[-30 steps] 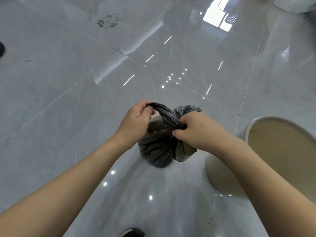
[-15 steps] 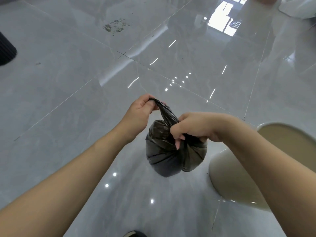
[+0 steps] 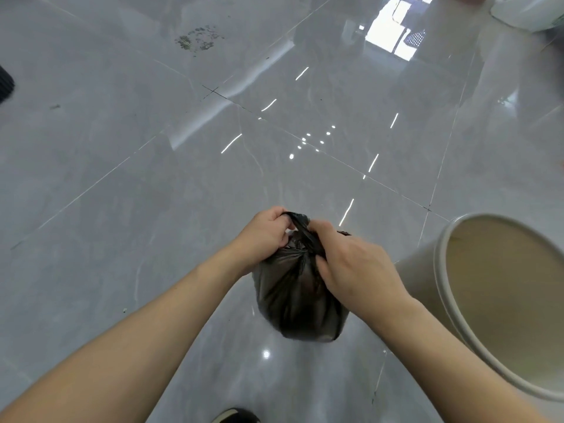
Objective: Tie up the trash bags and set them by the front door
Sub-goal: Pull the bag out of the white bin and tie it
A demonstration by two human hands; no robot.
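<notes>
A small, full black trash bag (image 3: 294, 303) hangs above the grey tile floor, low in the middle of the view. Its top is gathered into a twisted neck. My left hand (image 3: 265, 236) grips a strip of the bag's top on the left side of the neck. My right hand (image 3: 354, 267) clasps the neck from the right, fingers pressed into the plastic. Both hands sit close together over the bag, hiding the knot area.
An empty cream-coloured bin (image 3: 494, 300) stands just right of the bag. A patch of scattered debris (image 3: 198, 39) lies on the glossy floor far ahead. A dark ribbed object (image 3: 5, 83) shows at the left edge, a shoe tip (image 3: 236, 416) at the bottom.
My hands have drawn closer together at the bag's neck, and the strip held by my left hand has become shorter. The bag hangs lower in the view.
</notes>
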